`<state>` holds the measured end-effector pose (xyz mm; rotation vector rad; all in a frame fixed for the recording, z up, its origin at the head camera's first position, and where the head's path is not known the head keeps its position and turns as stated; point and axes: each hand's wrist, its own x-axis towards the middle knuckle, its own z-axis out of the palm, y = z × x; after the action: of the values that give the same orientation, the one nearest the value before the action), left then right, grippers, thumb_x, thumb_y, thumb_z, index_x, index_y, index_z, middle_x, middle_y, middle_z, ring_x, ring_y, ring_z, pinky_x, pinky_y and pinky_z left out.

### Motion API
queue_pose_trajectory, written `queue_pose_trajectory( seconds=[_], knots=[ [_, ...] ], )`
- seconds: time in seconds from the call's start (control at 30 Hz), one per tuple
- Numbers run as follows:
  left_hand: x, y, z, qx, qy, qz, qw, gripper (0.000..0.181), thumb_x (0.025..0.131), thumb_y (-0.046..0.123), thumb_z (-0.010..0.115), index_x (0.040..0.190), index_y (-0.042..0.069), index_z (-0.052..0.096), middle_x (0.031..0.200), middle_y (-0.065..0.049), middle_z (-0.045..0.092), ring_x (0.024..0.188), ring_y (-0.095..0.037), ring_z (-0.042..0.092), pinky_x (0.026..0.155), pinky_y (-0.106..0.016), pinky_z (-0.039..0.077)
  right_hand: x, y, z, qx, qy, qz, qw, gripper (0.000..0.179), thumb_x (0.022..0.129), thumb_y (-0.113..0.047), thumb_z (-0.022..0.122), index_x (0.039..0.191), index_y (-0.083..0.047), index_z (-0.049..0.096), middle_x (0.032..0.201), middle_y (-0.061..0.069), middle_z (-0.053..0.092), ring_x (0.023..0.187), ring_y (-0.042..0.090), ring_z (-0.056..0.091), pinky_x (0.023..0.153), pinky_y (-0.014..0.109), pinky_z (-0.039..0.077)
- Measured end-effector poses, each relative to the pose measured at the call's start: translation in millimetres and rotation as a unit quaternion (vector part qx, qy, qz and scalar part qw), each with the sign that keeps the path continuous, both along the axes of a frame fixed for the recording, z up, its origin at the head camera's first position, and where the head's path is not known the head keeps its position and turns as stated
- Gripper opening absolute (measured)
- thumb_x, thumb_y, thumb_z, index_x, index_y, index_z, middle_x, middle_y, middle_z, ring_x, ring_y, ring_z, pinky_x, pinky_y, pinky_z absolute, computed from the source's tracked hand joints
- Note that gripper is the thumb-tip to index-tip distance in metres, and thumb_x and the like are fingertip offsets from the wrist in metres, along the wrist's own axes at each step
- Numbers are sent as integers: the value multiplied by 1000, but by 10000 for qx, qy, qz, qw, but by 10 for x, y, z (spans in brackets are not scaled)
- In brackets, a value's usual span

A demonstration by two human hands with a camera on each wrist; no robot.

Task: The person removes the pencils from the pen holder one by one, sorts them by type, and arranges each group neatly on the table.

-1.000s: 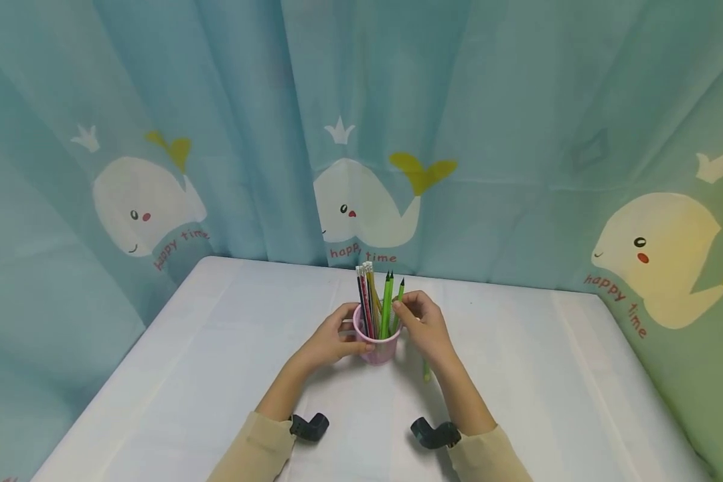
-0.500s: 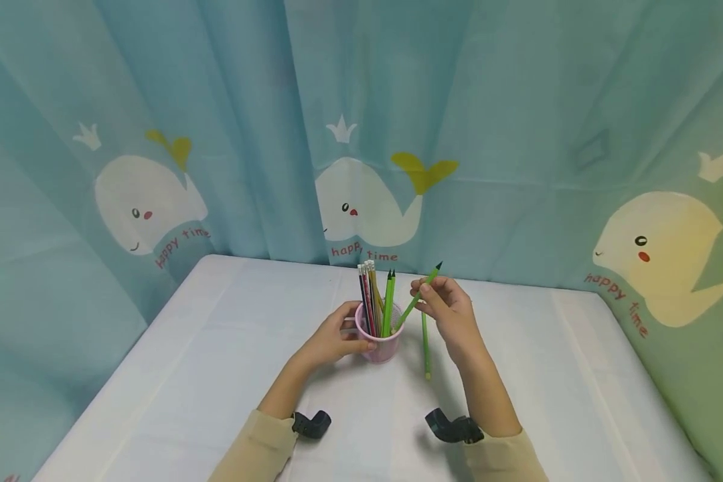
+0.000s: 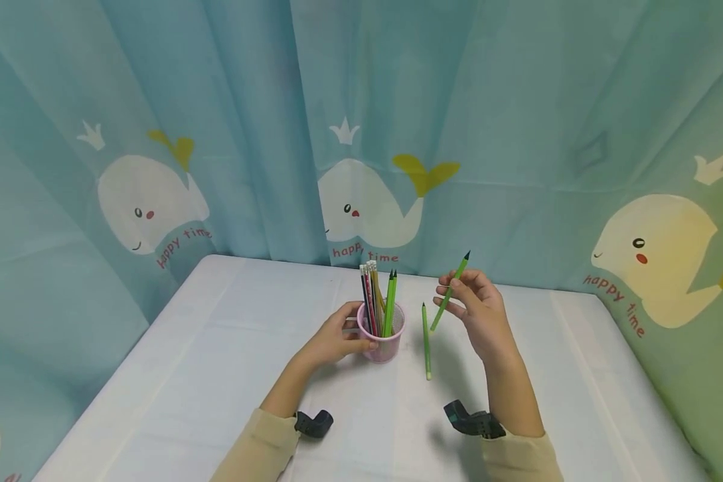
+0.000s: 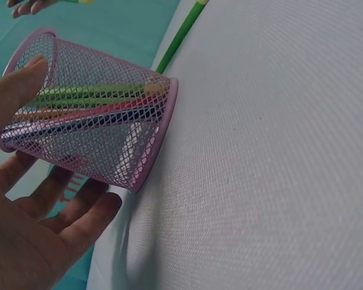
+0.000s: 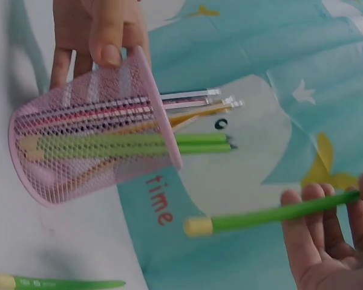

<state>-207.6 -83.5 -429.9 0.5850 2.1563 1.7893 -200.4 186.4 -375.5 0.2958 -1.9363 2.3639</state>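
A pink mesh pencil cup (image 3: 381,349) stands on the white table, with my left hand (image 3: 336,338) gripping its left side, thumb at the front and fingers behind. Inside lean several pencils (image 5: 133,145): green ones with dark points up, and others with white ends up. My right hand (image 3: 478,308) pinches a green pencil (image 3: 450,292) between thumb and fingers, dark point up and pale end down, to the right of the cup. Below that hand, a second green pencil (image 3: 426,343) lies on the table, its point toward the curtain.
The white table (image 3: 205,375) reaches back to a blue-green curtain (image 3: 506,134) printed with white whales. Each wrist wears a black camera mount, one on the left wrist (image 3: 314,424) and one on the right wrist (image 3: 473,422).
My right hand has drawn the green pencil up out of the cup and moved it right. The pencil lying on the table now shows whole. My left hand stays on the cup.
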Motion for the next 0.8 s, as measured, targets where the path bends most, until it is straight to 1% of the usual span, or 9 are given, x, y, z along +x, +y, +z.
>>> queue_pose_trajectory(
  seconds=[0.1, 0.2, 0.3, 0.37, 0.43, 0.57, 0.63, 0.7, 0.8],
  knots=[
    [-6, -10, 16, -29, -34, 29, 10000, 73, 73, 3, 75, 134, 0, 35, 134, -19, 42, 119, -37, 45, 96, -45, 42, -29, 52, -2, -98, -95, 294, 9995, 23, 92, -8, 55, 109, 4, 44, 112, 20, 48, 102, 33, 53, 91, 46, 47],
    [-16, -12, 34, -47, 20, 54, 10000, 73, 73, 4, 75, 134, 0, 35, 133, -18, 42, 119, -36, 46, 96, -43, 43, -70, 106, -17, -3, -109, 437, 9990, 25, 91, -7, 56, 110, 6, 45, 111, 17, 48, 99, 30, 55, 90, 48, 47],
    [-27, -5, 10, 8, 84, 61, 9999, 73, 74, 5, 75, 134, 0, 35, 133, -18, 42, 119, -37, 45, 95, -44, 43, -103, 161, -67, 582, -188, 511, 9968, 24, 91, -10, 57, 108, 3, 48, 105, 11, 51, 97, 28, 55, 89, 44, 48],
    [-37, 0, -48, 30, 89, 73, 9999, 73, 73, 5, 75, 134, 1, 35, 133, -17, 42, 119, -37, 46, 95, -44, 44, -112, 186, -122, 955, -319, 547, 9934, 23, 90, -13, 58, 107, 0, 50, 103, 10, 52, 98, 31, 55, 89, 42, 49],
    [-58, 8, -139, 57, 85, 84, 9999, 73, 73, 6, 76, 134, 4, 36, 132, -16, 43, 118, -36, 46, 94, -43, 45, -118, 201, -184, 1234, -435, 574, 9897, 23, 90, -14, 60, 107, -3, 51, 101, 12, 52, 98, 32, 55, 88, 40, 49],
    [-100, 14, -298, -59, 125, 141, 9998, 73, 72, 14, 78, 133, 11, 38, 131, -8, 45, 117, -29, 49, 93, -36, 46, -126, 206, -298, 1251, -576, 472, 9894, 26, 88, -13, 62, 109, -2, 51, 100, 15, 52, 94, 30, 55, 84, 44, 51],
    [-106, 13, -325, -107, 157, 150, 9997, 73, 72, 17, 79, 133, 13, 39, 130, -6, 45, 116, -28, 50, 93, -35, 47, -135, 210, -340, 1315, -616, 370, 9887, 26, 88, -12, 62, 109, -3, 50, 98, 14, 52, 91, 27, 57, 80, 43, 53],
    [-106, 5, -315, -176, 172, 155, 9996, 74, 71, 19, 79, 133, 15, 39, 131, -5, 45, 117, -27, 50, 93, -35, 46, -149, 218, -366, 1452, -660, 235, 9869, 27, 88, -12, 61, 111, -4, 49, 96, 12, 53, 88, 25, 59, 77, 41, 54],
    [-55, -5, -163, -183, 94, 85, 9998, 74, 72, 15, 78, 134, 11, 38, 133, -9, 44, 118, -30, 48, 96, -41, 44, -178, 229, -392, 1709, -813, -23, 9819, 30, 87, -13, 61, 113, -6, 48, 96, 12, 54, 87, 25, 61, 74, 38, 55]
  ],
)
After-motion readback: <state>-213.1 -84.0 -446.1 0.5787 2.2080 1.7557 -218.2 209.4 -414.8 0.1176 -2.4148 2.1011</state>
